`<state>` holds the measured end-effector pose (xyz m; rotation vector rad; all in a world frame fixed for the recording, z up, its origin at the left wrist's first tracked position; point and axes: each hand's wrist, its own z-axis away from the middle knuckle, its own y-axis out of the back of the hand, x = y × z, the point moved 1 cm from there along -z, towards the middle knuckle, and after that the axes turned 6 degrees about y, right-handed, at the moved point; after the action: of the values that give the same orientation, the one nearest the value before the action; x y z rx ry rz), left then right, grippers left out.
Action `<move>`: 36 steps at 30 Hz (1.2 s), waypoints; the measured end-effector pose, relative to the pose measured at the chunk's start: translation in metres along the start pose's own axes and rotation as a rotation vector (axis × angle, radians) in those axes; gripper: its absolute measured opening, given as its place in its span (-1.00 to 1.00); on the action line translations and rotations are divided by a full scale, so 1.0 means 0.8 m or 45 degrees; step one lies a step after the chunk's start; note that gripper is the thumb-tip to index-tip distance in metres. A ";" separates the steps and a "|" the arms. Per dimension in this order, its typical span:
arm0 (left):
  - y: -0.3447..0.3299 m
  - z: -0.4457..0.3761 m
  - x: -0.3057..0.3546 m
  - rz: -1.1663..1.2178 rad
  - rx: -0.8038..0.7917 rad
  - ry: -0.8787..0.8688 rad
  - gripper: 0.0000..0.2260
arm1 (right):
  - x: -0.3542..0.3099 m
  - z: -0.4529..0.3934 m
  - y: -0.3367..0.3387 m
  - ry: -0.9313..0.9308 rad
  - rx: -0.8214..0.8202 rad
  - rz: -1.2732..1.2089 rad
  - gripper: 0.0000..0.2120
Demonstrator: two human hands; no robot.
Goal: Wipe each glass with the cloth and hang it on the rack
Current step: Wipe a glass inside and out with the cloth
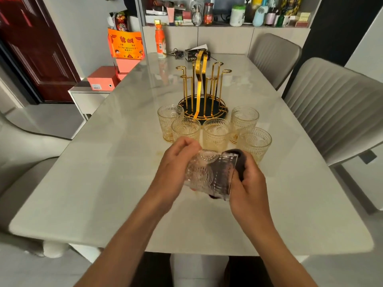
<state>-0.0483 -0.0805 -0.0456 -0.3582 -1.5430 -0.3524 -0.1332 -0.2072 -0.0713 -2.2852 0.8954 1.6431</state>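
Observation:
My left hand [175,170] grips an embossed clear glass [209,175], which lies on its side above the table with its mouth toward the right. A dark cloth [240,162] is pushed into that mouth by my right hand [249,189], which holds the cloth. Beyond the hands, several amber-tinted embossed glasses [216,134] stand upright in a cluster. Behind them stands the gold wire rack [202,90] on a dark round base, with nothing hanging on its pegs.
The pale marble table [103,183] stretches away from me. An orange bottle [160,43], keys and a black box [195,53] sit at its far end. Grey chairs [331,108] flank the right side; another chair [24,146] is on the left.

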 end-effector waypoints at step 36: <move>0.007 0.009 -0.003 0.188 0.074 0.134 -0.80 | -0.032 -0.013 0.009 0.522 -0.165 0.394 -0.71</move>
<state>-0.0524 -0.0723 -0.0480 -0.3996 -1.4120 -0.2069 -0.1343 -0.2089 -0.0431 -2.7479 1.3236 1.3888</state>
